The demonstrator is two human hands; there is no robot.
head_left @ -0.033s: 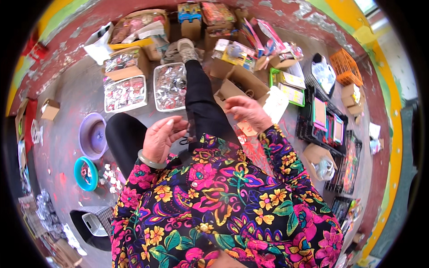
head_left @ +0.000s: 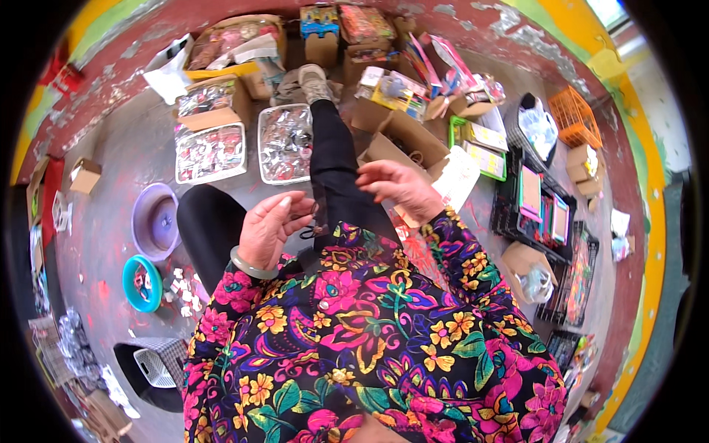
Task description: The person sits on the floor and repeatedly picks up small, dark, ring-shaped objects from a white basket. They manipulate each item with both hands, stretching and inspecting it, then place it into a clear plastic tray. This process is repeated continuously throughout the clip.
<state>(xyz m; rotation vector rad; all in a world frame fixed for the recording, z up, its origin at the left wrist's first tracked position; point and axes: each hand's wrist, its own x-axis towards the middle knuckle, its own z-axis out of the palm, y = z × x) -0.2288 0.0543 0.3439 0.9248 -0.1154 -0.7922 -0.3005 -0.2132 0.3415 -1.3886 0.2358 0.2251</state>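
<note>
the grey floor point(head_left: 111, 255) is spreading beneath everything, and a flowered shirt point(head_left: 347, 317) is filling the near part of the view. black trousers point(head_left: 332, 148) are covering one leg stretching ahead and one knee bending at the left. a black crate point(head_left: 508, 221) is standing at the right, holding flat, coloured goods. an open box point(head_left: 369, 118) is sitting right of the stretched leg. two white trays point(head_left: 260, 151) are lying left of that leg, holding clear-wrapped packets point(head_left: 286, 140). a purple tub point(head_left: 153, 229) is standing near the bent knee, and a smaller teal tub point(head_left: 143, 303) is sitting just beside it. the right hand point(head_left: 405, 190) is hovering over the lap, its fingers loosely bending, parting from the thumb and grasping nothing that shows. the left hand point(head_left: 267, 227) is facing it, its fingers curling halfway; whether they are gripping anything, i cannot tell. a pale bangle point(head_left: 249, 268) is circling the left wrist. white bits point(head_left: 185, 294) are lying beside the teal tub. a thin, dark see-through piece point(head_left: 320, 213) is showing between the hands, just beside the left fingertips; whether it is touching them is too small to tell.
</note>
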